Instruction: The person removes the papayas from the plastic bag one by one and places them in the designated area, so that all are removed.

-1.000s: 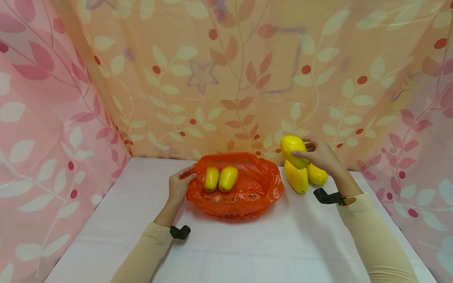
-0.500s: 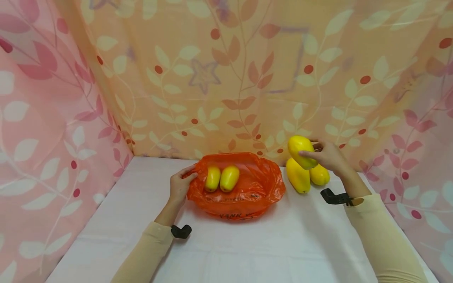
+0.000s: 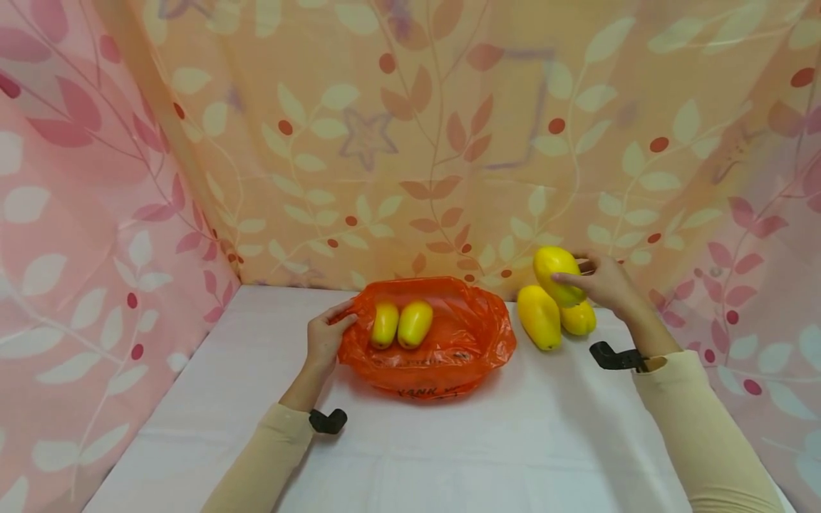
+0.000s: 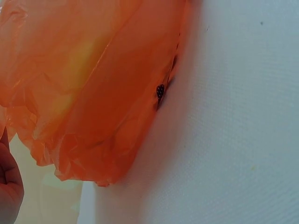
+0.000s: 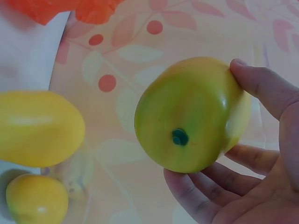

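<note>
An orange plastic bag (image 3: 449, 356) with dark printing lies spread open on the white table, two yellow mangoes (image 3: 415, 324) showing inside its left part. My left hand (image 3: 325, 338) pinches the bag's left rim between thumb and fingers. To the right of the bag, my right hand (image 3: 606, 285) grips another mango (image 3: 555, 274), held up above two more. In the right wrist view, this mango's green stem end (image 5: 180, 136) faces the camera, with the thumb on one side and the fingers on the other. The left wrist view has the bag's crumpled side (image 4: 107, 116) filling its left half.
Beneath the held fruit, a longer mango (image 3: 539, 318) and a smaller one (image 3: 579, 318) lie side by side on the table (image 3: 449, 456). Leaf-patterned curtains (image 3: 436, 142) close off the back and both sides. A black wrist mount (image 3: 616, 355) sits on each forearm.
My right hand has shifted a little to the right with the mango, uncovering more of the long one below. My left hand and the bag stay in place.
</note>
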### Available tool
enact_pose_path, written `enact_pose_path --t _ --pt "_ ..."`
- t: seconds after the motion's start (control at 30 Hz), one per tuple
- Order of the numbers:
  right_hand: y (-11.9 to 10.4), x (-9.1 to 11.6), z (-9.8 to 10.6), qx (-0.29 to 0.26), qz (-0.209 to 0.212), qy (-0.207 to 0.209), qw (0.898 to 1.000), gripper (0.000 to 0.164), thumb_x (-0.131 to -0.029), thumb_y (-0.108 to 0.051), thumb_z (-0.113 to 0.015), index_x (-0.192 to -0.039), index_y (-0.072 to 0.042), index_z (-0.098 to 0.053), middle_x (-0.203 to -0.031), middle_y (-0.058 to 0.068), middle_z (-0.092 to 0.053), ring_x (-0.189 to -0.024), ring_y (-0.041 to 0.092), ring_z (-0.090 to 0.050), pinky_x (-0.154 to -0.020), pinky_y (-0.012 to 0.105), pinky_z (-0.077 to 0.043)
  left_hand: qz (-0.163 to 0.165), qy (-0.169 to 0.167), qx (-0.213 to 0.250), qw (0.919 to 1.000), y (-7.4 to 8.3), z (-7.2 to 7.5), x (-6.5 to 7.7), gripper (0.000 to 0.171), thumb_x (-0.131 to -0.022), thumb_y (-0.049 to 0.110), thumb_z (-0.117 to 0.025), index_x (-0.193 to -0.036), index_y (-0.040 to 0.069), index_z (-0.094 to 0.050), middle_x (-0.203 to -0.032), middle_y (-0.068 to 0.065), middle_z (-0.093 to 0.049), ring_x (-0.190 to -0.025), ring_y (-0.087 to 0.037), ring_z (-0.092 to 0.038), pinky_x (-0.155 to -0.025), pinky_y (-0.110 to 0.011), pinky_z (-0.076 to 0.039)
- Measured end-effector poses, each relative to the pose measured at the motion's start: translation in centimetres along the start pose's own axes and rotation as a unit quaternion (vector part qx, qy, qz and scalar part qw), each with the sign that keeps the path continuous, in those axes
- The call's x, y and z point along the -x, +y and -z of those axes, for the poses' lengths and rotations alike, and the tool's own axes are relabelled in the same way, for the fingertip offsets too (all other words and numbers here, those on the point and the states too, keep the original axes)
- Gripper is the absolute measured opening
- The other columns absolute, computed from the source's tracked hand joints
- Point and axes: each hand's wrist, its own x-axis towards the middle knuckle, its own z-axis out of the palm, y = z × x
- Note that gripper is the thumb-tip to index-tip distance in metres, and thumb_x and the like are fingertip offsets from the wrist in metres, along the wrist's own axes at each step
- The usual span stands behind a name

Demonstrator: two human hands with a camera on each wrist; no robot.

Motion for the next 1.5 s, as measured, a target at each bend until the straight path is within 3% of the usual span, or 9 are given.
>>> enact_pose_path --t 0.27,0.63,0.93,1.23,1.5 --pt "1.0 -0.2 0.3 0.014 -0.010 0.009 1.000 0.093 -0.087 -0.061 -0.060 -0.150 0.001 -0.028 -0.137 0.036 -0.043 -0.118 0.049 -0.049 -0.092 0.054 -0.053 -0.005 0.001 0.005 1.0000 -0.2 -0.1 -0.1 0.035 -0.088 0.009 -0.071 -0.123 0.005 -0.068 -0.127 -0.016 -0.065 -0.099 -0.005 -0.063 -0.078 -0.013 -0.055" --pt "2.8 -0.3 1.0 0.021 -0.024 0.008 0.999 0.093 -0.089 -0.059 -0.059 -0.149 0.004 -0.028 -0.133 0.037 -0.045 -0.112 0.046 -0.053 -0.086 0.044 -0.057 0.003 0.002 0.004 1.0000 -0.1 -0.1 0.0 0.035 -0.089 0.010 -0.071 -0.123 0.006 -0.068 -0.128 -0.016 -0.064 -0.106 -0.014 -0.062 -0.080 -0.016 -0.056" --pt "4.0 -0.2 1.1 0.019 -0.026 0.014 0.999 0.089 -0.090 -0.057 -0.059 -0.144 0.008 -0.033 -0.130 0.039 -0.047 -0.111 0.047 -0.054 -0.087 0.044 -0.057 0.006 -0.002 0.003 1.0000 0.1 -0.1 0.0 0.036 -0.090 0.010 -0.069 -0.125 0.006 -0.066 -0.132 -0.016 -0.062 -0.115 -0.022 -0.059 -0.085 -0.018 -0.055" --pt "5.7 -0.2 1.1 0.007 -0.044 0.020 0.999 0.090 -0.091 -0.058 -0.056 -0.145 0.009 -0.031 -0.132 0.039 -0.045 -0.115 0.050 -0.051 -0.094 0.053 -0.053 0.001 0.002 0.002 1.0000 0.0 -0.1 0.0 0.035 -0.089 0.010 -0.070 -0.124 0.005 -0.067 -0.130 -0.016 -0.063 -0.109 -0.015 -0.061 -0.082 -0.015 -0.055" --pt "6.7 0.0 1.2 -0.007 -0.054 0.026 0.998 0.093 -0.091 -0.059 -0.055 -0.146 0.010 -0.027 -0.136 0.040 -0.041 -0.117 0.052 -0.046 -0.097 0.059 -0.048 0.002 -0.001 0.000 1.0000 -0.1 0.0 -0.1 0.036 -0.090 0.010 -0.070 -0.125 0.005 -0.067 -0.131 -0.017 -0.062 -0.111 -0.018 -0.060 -0.082 -0.016 -0.055"
